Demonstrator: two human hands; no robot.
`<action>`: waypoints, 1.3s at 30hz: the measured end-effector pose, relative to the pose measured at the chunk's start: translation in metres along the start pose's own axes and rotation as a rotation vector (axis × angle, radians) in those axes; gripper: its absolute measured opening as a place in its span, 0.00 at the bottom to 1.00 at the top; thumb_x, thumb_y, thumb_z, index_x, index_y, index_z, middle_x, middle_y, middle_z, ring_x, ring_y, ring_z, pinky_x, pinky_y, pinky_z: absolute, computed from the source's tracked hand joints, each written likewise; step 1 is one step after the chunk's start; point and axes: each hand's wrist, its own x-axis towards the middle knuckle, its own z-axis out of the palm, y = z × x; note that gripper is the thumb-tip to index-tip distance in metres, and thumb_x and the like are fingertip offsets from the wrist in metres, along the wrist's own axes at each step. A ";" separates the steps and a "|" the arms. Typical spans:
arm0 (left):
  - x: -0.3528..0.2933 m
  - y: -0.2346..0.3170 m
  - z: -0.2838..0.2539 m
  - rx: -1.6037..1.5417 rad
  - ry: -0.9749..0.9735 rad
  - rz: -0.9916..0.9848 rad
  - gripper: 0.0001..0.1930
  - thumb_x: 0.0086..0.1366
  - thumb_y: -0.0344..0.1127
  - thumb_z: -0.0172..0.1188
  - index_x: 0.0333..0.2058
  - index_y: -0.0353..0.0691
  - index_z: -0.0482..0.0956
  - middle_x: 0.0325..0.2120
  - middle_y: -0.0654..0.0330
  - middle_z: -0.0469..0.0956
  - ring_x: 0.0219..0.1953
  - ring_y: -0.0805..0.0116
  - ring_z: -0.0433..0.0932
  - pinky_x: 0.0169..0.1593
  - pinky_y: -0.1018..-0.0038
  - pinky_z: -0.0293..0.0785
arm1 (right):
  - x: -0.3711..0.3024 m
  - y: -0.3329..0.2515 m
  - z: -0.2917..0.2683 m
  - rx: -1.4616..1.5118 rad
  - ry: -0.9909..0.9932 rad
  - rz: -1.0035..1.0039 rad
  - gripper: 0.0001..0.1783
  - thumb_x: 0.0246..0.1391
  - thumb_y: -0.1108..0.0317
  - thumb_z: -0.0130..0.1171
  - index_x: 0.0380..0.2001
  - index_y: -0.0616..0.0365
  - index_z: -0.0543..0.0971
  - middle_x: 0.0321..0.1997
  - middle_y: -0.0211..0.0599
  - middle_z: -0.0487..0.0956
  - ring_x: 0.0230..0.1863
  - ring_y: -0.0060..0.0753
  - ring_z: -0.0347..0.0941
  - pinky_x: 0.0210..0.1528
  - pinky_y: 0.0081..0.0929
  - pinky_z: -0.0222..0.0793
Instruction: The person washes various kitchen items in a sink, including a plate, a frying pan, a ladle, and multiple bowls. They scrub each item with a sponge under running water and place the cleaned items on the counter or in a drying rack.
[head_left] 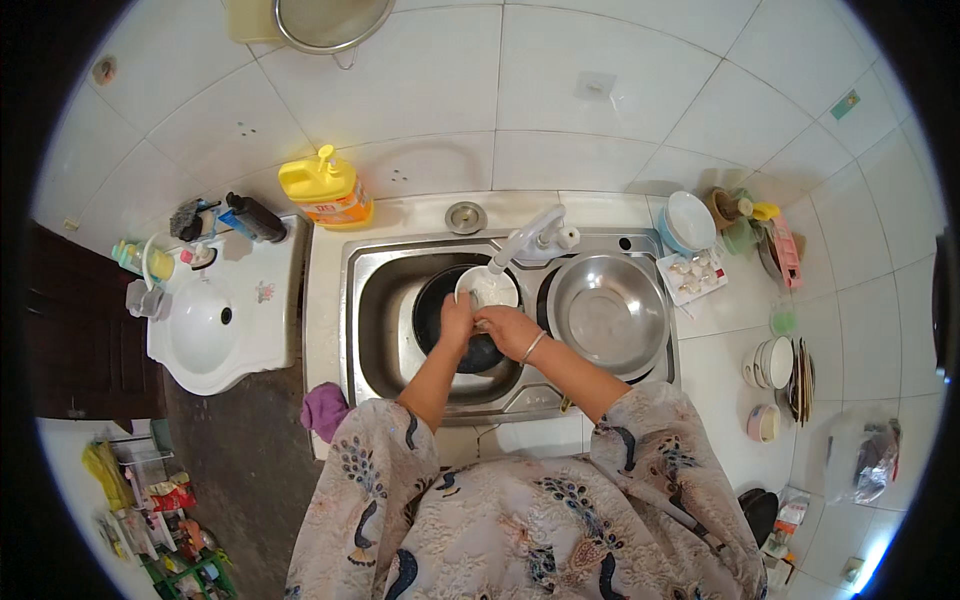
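A small white bowl [493, 286] is held tilted under the spout of the white faucet [527, 238], above the left sink basin. My left hand [457, 320] grips its left side. My right hand [508, 331] is closed at the bowl's near edge, with its fingertips partly hidden; a bracelet circles that wrist. Below the hands, a round black pan [430, 312] sits in the left basin [377, 345], partly covered by the bowl and my hands. What lies inside the bowl is hard to make out.
A large steel bowl [607, 312] rests over the right basin. Behind the sink stand a yellow detergent jug [327, 190] and a drain strainer [465, 217]. Stacked bowls [688, 222] and an egg tray [692, 277] are at right. A purple cloth [324, 410] hangs at the left counter edge.
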 end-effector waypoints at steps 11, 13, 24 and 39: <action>-0.033 0.019 0.021 -0.527 -0.024 0.048 0.22 0.59 0.37 0.49 0.53 0.47 0.57 0.44 0.60 0.67 0.45 0.66 0.68 0.43 0.61 0.69 | 0.010 -0.017 0.012 -0.252 0.127 0.122 0.07 0.41 0.67 0.56 0.28 0.49 0.75 0.29 0.31 0.74 0.35 0.36 0.69 0.57 0.40 0.54; -0.031 0.027 0.014 -0.395 -0.091 0.035 0.20 0.60 0.38 0.46 0.52 0.47 0.59 0.44 0.59 0.67 0.44 0.64 0.70 0.41 0.58 0.70 | 0.001 -0.015 0.005 -0.367 0.066 -0.051 0.06 0.42 0.68 0.55 0.29 0.48 0.75 0.28 0.31 0.74 0.36 0.34 0.70 0.57 0.43 0.53; -0.029 0.017 0.021 -0.435 -0.126 -0.066 0.21 0.60 0.41 0.45 0.53 0.52 0.59 0.45 0.59 0.67 0.44 0.62 0.71 0.33 0.64 0.75 | -0.007 0.006 0.010 -0.369 0.122 -0.160 0.12 0.42 0.66 0.57 0.34 0.49 0.75 0.30 0.29 0.74 0.41 0.31 0.70 0.60 0.45 0.48; -0.028 0.040 -0.015 -0.408 -0.349 -0.441 0.24 0.61 0.46 0.41 0.53 0.40 0.62 0.49 0.52 0.67 0.48 0.52 0.70 0.45 0.51 0.70 | 0.003 -0.010 -0.044 -0.501 -0.248 -0.181 0.10 0.44 0.61 0.56 0.30 0.51 0.74 0.31 0.37 0.75 0.37 0.41 0.70 0.49 0.42 0.61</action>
